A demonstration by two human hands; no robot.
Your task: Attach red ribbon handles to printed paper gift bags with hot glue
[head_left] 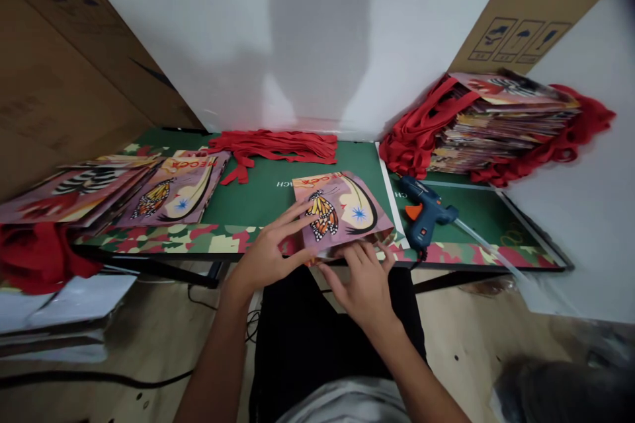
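A printed paper bag with a monarch butterfly and part of a drawn face lies at the front of the table, its open edge toward me. My left hand grips its left side, fingers over the printed front and thumb at the near edge. At the open edge, my right hand has its fingertips tucked partly under the front panel, with the thumb below. The mouth of the bag gapes slightly there; the inside is mostly hidden by my fingers. Right of the bag lies a blue glue gun with an orange trigger and a clear glue stick.
Flat printed bags lie at the left, beside a stack with red ribbon hanging off the edge. Loose red ribbons lie at the back. A tall bag stack with red handles stands at right. Cardboard walls the left.
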